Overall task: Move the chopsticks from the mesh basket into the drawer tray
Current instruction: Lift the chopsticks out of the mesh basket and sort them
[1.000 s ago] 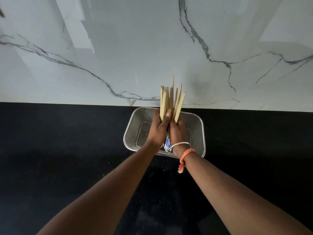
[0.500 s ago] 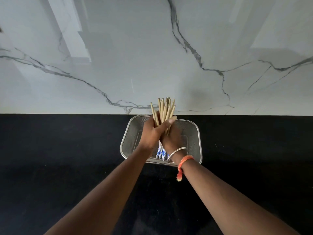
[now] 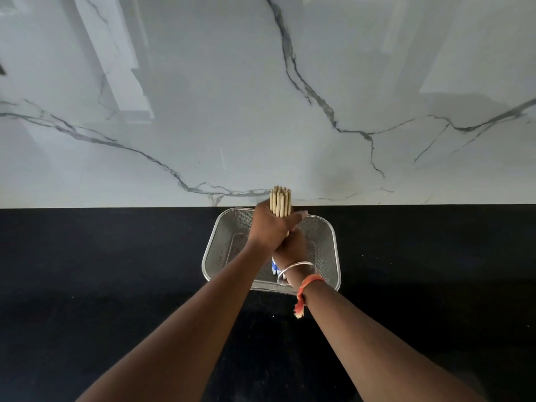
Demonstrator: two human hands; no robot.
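Observation:
A tight bundle of pale wooden chopsticks (image 3: 280,201) stands upright over the mesh basket (image 3: 229,242), their blue-and-white patterned lower ends showing near my right wrist. My left hand (image 3: 271,229) wraps the upper part of the bundle. Just below it, my right hand (image 3: 293,249) grips the lower part, partly hidden by the left. The steel mesh basket sits on the black counter against the wall and otherwise looks empty. No drawer tray is in view.
The black countertop (image 3: 101,271) stretches to both sides and toward me. A white marble backsplash (image 3: 261,97) with grey veins rises right behind the basket. My right wrist carries a silver bangle (image 3: 295,271) and an orange thread band (image 3: 304,291).
The chopsticks, fanned out and uneven a second ago, are now gathered into an even, compact bundle. My left hand has closed further around them, thumb across to the right.

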